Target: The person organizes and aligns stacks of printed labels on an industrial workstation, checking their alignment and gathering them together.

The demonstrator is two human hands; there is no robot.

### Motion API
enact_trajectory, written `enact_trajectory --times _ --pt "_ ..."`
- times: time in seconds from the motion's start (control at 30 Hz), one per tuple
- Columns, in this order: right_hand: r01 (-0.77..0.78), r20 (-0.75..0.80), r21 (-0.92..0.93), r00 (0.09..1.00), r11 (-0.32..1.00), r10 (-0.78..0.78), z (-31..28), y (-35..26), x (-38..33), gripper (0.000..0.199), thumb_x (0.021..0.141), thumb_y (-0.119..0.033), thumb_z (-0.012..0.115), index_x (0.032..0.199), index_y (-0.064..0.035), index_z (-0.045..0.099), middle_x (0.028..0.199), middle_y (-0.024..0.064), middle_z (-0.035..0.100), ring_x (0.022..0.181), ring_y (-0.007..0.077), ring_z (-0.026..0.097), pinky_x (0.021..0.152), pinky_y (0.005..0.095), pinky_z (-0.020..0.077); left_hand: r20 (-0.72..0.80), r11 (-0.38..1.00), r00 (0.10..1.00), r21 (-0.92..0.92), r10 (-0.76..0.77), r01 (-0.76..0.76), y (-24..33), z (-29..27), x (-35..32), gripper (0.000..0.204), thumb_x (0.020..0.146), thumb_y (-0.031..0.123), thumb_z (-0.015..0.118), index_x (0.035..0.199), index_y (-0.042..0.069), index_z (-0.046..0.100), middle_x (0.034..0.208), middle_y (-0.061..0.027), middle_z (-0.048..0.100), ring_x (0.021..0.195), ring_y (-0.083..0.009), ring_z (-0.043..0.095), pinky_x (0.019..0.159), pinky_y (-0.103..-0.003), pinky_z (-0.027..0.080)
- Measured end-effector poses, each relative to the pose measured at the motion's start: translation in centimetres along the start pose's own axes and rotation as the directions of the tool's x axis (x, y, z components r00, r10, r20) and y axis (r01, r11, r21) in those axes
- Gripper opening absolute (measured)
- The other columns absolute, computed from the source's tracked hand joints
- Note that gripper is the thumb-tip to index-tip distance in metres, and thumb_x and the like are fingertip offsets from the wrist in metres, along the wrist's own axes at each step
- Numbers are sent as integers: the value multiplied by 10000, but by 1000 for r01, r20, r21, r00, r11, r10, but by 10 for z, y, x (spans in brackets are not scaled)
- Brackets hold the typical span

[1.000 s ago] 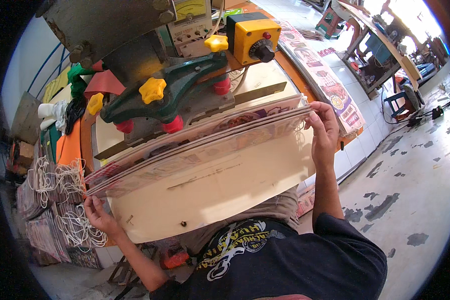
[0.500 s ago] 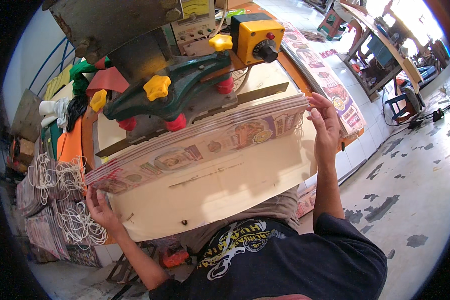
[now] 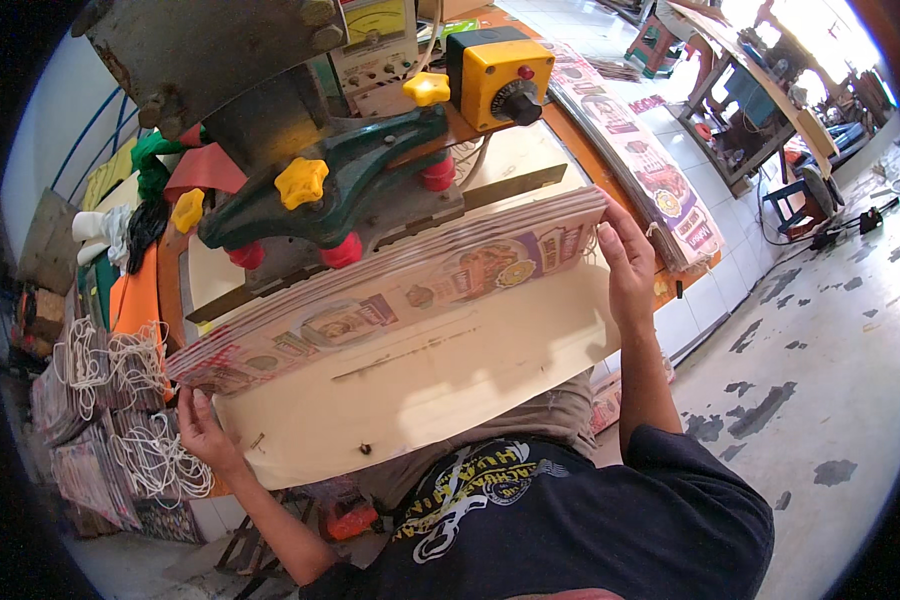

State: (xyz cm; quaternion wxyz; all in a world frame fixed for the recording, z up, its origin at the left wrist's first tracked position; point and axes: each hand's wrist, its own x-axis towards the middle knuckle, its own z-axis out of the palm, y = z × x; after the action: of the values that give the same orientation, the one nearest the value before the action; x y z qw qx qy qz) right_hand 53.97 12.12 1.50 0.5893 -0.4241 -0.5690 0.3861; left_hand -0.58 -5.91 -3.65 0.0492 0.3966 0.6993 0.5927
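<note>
Printed sheets (image 3: 410, 300), a whole stack of them, are up on their long edge over the cream board (image 3: 440, 395) on the table (image 3: 174, 290), just in front of the machine's dark green arm (image 3: 370, 170). Left hand (image 3: 208, 430) is at the lower left corner, right hand (image 3: 630, 270) at the right end with its thumb round the front. Fingers are bent on both, but honestly can't tell if either's actually pinching. Yellow control box (image 3: 495, 80) sits behind, beside the arm.

Has a pale wall (image 3: 62, 130) at left, grey patchy floor (image 3: 830, 350) and white tiles (image 3: 705, 300) at right, bright light (image 3: 820, 30) behind a wooden workbench (image 3: 722, 34).
</note>
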Motion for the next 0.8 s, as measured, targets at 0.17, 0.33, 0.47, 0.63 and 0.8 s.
enact_trajectory --times 0.17,0.33,0.47,0.63,0.8 --pt "38 -9 41 999 998 -37 14 0 -7 599 1019 -231 596 1504 48 383 1476 187 486 1370 252 467 1144 377 346 27 998 999 -53 24 -22 8 4 -2 452 1023 217 610 1352 -87 547 1254 -135 648 1104 -170 613 963 -302 475" --pt "10 9 12 1000 1000 -10 17 -2 -9 625 1014 -267 588 1497 69 375 1482 194 481 1380 249 453 1154 379 324 48 997 998 -69 36 -33 11 4 -1 436 1029 205 596 1348 -87 538 1234 -127 649 1095 -166 614 952 -296 477" --pt "-11 60 42 998 999 9 10 -3 -5 585 1011 -226 610 1479 52 396 1423 174 514 1317 241 502 1122 376 367 20 995 1000 -103 -7 9 7 5 0 447 1032 215 594 1356 -87 530 1230 -129 646 1087 -166 616 950 -297 481" --pt "-36 30 46 999 998 34 10 0 -1 584 1000 -229 618 1465 40 391 1383 156 533 1247 215 538 1090 366 395 24 991 995 -83 -100 101 14 15 2 509 1023 253 618 1397 -72 499 1271 -123 623 1121 -171 595 983 -301 463" --pt "-44 3 86 999 995 44 13 5 1 617 989 -216 628 1486 32 358 1374 159 541 1254 214 539 1065 359 422 133 993 987 -63 -86 95 21 21 -2 586 1011 313 637 1438 -50 464 1287 -102 608 1152 -176 565 1014 -306 434"
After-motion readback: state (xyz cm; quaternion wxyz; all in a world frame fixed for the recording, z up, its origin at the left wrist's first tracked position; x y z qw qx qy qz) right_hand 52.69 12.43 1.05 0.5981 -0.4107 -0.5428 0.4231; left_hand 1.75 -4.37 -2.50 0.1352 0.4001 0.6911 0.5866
